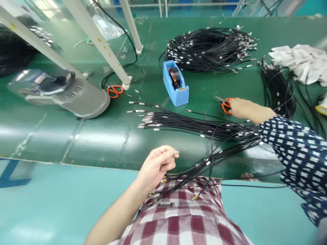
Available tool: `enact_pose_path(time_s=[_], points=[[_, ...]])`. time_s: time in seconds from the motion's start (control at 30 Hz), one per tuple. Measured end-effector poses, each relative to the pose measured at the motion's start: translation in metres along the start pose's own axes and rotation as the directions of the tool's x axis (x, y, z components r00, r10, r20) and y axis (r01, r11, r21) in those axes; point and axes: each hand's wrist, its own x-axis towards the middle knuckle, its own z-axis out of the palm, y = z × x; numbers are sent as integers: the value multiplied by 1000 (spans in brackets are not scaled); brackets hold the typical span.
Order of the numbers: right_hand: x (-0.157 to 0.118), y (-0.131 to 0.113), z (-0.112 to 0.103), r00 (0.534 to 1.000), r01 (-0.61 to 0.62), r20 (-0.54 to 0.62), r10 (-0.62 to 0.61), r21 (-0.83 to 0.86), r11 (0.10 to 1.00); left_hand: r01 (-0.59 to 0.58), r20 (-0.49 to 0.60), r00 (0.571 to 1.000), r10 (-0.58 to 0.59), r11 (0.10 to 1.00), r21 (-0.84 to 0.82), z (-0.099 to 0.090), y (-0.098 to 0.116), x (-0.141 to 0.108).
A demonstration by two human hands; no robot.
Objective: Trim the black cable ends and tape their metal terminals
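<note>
My left hand point(162, 161) is closed in a pinch above my lap. A small pale piece point(176, 153) shows at its fingertips, too small to name. My right hand is out of the frame. Just beyond the left hand, a bundle of thin black cables point(189, 124) with pale tagged ends lies across the bench. More black cables point(206, 162) run over the edge onto my checked apron point(196, 223). From the right, another person's hand point(241, 108), in a dark patterned sleeve, is at orange-handled scissors point(226, 104).
A blue tape dispenser point(176, 83) stands mid-bench before a large cable coil point(206, 51). At left are a grey machine point(84, 98), a second pair of orange scissors point(115, 91) and white posts point(102, 44). White cloth pieces point(301, 63) and dark cables point(279, 90) lie at right.
</note>
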Motion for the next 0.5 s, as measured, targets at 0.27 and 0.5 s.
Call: enact_pose_path(time_s=[0.27, 0.5], points=[[-13, 2, -2, 998, -33, 42, 44, -235, 972, -36, -15, 999, 34, 988, -151, -8, -4, 7], [-28, -9, -8, 986, 78, -127, -107, -210, 975, -309, -132, 930, 344, 923, 229, -23, -20, 17]])
